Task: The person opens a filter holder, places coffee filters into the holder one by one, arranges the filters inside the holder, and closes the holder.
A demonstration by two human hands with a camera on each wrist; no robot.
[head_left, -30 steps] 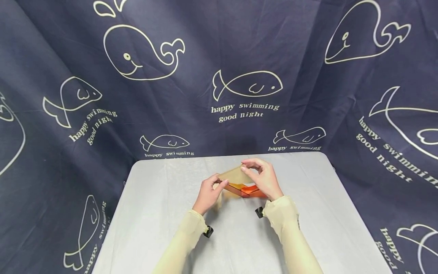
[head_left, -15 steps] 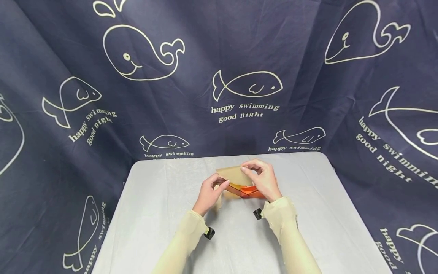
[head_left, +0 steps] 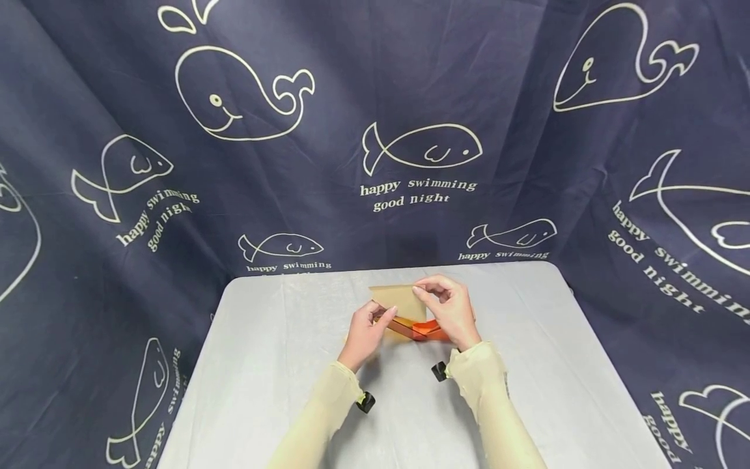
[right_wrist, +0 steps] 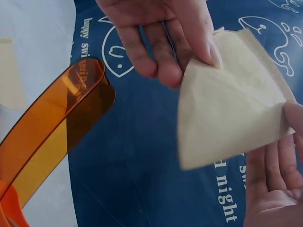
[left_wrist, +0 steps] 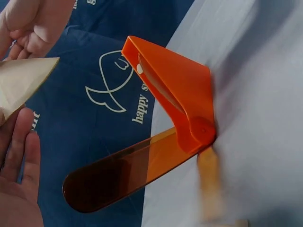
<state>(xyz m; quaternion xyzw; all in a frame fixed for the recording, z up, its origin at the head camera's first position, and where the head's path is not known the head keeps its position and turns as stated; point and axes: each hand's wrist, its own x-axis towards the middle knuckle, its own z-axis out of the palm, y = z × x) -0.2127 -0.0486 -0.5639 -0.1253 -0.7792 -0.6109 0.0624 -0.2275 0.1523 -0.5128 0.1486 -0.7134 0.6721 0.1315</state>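
A beige, cone-shaped paper coffee filter is raised between my hands. My left hand pinches its lower left part, thumb in front; the other fingers trail loosely below it in the right wrist view. At the filter's upper right corner, my right hand pinches with thumb and fingers. Below stands an orange filter holder, apparently on the table, with a see-through brown lid swung out to one side. White paper shows inside its slot in the left wrist view.
Another beige paper piece lies on the white-covered table, largely hidden by my left hand in the head view. Dark blue curtains with whale and fish drawings hang behind and at both sides.
The filter has turned so that its top edge is nearly level and more of its face shows. My left hand has shifted slightly right; my right hand has barely moved.
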